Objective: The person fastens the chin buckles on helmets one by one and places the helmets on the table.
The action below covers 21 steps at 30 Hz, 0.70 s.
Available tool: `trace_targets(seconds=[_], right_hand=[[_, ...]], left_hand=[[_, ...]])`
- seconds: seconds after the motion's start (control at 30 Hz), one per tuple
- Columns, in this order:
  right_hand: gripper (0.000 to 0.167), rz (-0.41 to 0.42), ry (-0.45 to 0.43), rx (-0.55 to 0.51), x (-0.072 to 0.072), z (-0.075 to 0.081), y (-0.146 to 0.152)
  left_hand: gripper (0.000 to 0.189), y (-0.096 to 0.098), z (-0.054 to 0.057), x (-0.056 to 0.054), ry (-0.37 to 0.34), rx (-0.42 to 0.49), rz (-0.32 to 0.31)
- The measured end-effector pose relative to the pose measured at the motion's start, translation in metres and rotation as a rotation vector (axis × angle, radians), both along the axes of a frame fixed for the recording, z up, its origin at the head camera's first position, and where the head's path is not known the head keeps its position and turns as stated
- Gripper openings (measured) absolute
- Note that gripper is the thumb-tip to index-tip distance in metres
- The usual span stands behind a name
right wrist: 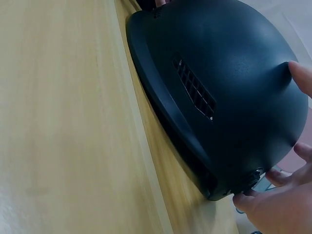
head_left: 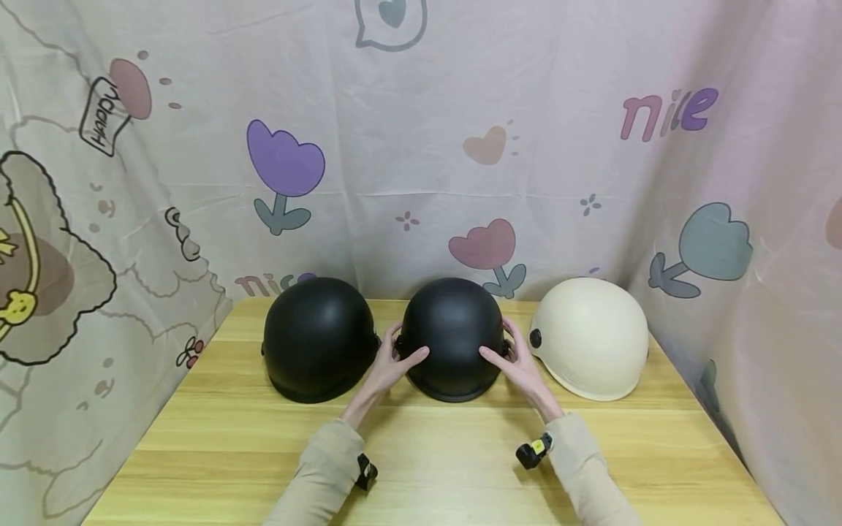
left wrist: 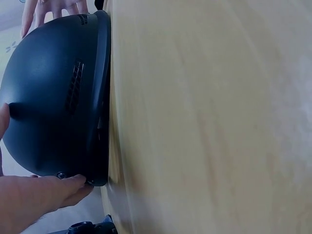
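A matte black helmet [head_left: 452, 332] sits dome up in the middle of a row of helmets. My left hand [head_left: 392, 363] grips its left side, thumb on the front of the shell and fingers round the side. On the opposite side my right hand [head_left: 518, 359] holds it the same way. Mesh-covered vents in the black helmet [left wrist: 53, 92] show low on its shell in the left wrist view. From the right wrist, the helmet [right wrist: 234, 87] has its rim close over the table, with a round side fitting near the fingers.
Another black helmet [head_left: 320, 340] stands to the left, close to my left hand. To the right is a cream helmet [head_left: 592, 340] with a black side knob. All are on a wooden table [head_left: 447, 460], with a printed curtain [head_left: 408, 146] hanging behind it.
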State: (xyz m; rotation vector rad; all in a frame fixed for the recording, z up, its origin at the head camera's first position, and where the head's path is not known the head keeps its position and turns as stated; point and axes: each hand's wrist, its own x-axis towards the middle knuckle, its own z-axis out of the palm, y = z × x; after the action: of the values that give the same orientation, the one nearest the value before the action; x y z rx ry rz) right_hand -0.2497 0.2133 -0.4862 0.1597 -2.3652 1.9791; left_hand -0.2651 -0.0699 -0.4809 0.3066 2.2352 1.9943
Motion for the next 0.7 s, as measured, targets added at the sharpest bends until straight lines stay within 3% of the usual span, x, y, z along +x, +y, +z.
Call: trace_targets(seconds=[0.4,0.7], right_hand=[[0.084,0.015,-0.02,0.015,0.011,0.021,-0.006],[0.081,-0.01,0.024,0.027,0.0,0.0,-0.002]], left_hand=[[0.091,-0.001,-0.002,0.0,-0.024,-0.038,0.006],[0.085,-0.001,-0.002,-0.001,-0.072,0.03,0.037]])
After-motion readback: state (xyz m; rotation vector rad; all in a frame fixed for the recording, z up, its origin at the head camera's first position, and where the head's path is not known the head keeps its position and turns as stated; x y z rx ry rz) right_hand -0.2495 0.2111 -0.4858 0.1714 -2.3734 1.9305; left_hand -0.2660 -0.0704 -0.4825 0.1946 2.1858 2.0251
